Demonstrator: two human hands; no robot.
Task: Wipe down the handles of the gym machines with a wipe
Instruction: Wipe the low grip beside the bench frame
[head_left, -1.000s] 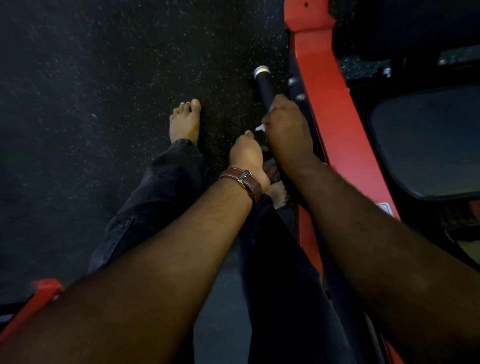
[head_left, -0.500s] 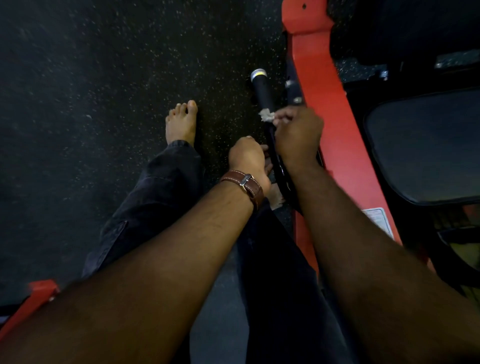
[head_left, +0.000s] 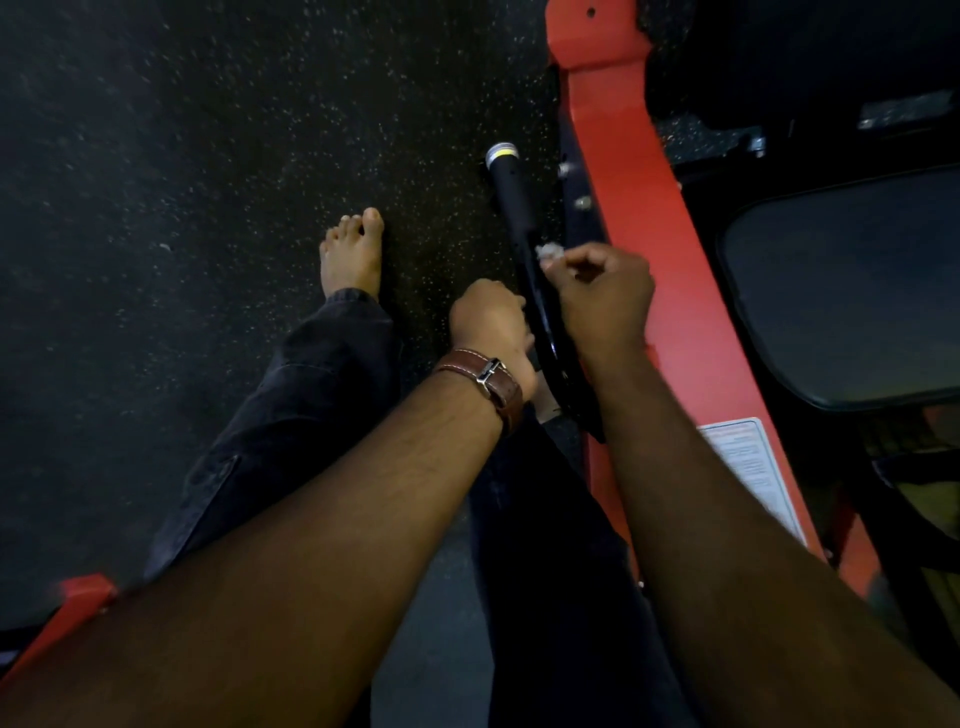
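The handle (head_left: 511, 189) is a black bar with a silver and yellow end cap, standing just left of the red frame (head_left: 670, 291) of the gym machine. All positions below are given relative to this handle.

Right hand (head_left: 602, 299): fingers curled into a fist on the right side of the handle, below the black grip section. A small crumpled white wipe (head_left: 549, 252) is pinched at the fingertips and lies against the handle shaft.

Left hand (head_left: 491, 325): fingers curled, positioned on the left side of the handle's lower shaft, below the wipe. It touches or lies very close to the shaft; whether it grips the shaft cannot be told, since the fingers are hidden. A brown leather watch strap (head_left: 491, 382) sits on its wrist.

Left of the handle, a bare foot (head_left: 353, 254) rests flat on the dark speckled floor (head_left: 182, 182), with a dark trouser leg (head_left: 301, 405) above it. Right of the handle, beyond the red frame, lies a dark padded seat (head_left: 852, 291). A white label (head_left: 748, 467) is fixed to the frame below the right hand.
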